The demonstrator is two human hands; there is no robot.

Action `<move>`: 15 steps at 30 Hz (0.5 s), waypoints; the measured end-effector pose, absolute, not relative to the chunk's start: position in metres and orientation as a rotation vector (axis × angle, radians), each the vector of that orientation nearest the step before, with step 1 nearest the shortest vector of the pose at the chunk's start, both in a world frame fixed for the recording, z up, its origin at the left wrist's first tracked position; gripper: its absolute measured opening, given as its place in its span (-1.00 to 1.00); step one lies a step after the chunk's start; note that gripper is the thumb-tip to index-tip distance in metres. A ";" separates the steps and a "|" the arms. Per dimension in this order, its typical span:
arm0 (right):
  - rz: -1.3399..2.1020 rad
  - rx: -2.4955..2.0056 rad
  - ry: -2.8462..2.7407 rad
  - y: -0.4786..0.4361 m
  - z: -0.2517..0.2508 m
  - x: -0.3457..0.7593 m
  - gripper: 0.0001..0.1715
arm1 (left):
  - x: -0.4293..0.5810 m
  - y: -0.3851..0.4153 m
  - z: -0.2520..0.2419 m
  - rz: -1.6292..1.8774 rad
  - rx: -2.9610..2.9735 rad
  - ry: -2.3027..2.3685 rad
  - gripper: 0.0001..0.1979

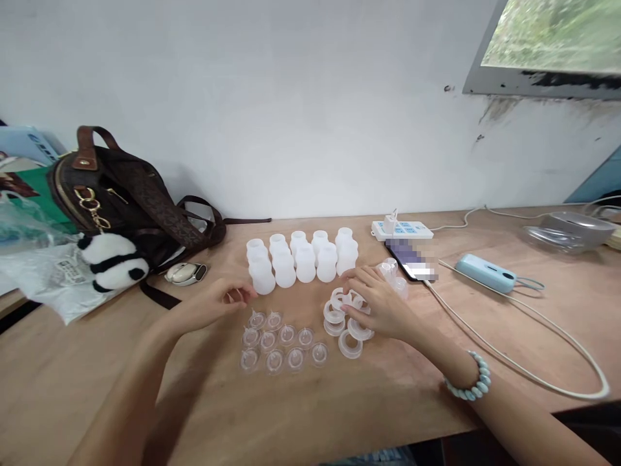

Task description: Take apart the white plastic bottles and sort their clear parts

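My left hand (228, 299) hovers just left of the front-left white bottle (262, 277), its fingers loosely curled with a gap to the thumb. I see nothing in it. My right hand (376, 301) is over a heap of translucent white screw rings (350, 344), thumb and fingers apart around some of them; whether it touches one is hard to see. Several white bottles without caps stand upright in two rows at the centre. In front of them several clear silicone nipples (295, 358) sit tip up. Clear domed caps (398, 287) lie partly hidden behind my right hand.
On the left are a brown backpack (130, 188), a panda plush (112, 261) and a beige gadget (185, 273). A power strip (402, 230), a phone (410, 260), a blue power bank (486, 273) and a looping white cable (543, 387) lie right. A clear container (577, 232) stands far right.
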State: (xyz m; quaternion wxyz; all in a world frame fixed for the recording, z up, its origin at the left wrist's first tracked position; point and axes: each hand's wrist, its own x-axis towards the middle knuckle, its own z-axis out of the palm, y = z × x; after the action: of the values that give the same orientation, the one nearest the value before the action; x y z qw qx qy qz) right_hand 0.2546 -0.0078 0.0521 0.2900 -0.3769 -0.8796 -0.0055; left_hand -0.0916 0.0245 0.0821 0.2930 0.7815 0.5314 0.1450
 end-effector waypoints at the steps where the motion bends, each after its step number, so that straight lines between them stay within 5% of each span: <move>1: -0.026 -1.011 -2.344 -0.007 0.052 0.255 -0.91 | -0.095 0.025 0.079 0.328 2.051 1.392 -0.71; 10: 0.204 -0.956 -1.873 -0.003 0.073 0.279 -0.88 | -0.097 0.040 0.064 0.546 2.173 1.514 -0.69; 15: 0.451 -0.933 -1.312 0.012 0.073 0.312 -0.58 | -0.085 0.038 0.065 0.494 2.084 1.366 -0.59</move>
State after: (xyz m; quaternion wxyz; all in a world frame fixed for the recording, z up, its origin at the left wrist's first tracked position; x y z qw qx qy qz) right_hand 0.3122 0.0124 0.0727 0.6706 -0.4138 -0.5823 0.2000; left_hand -0.0845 0.0383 0.0647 0.2963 0.7835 0.5137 0.1857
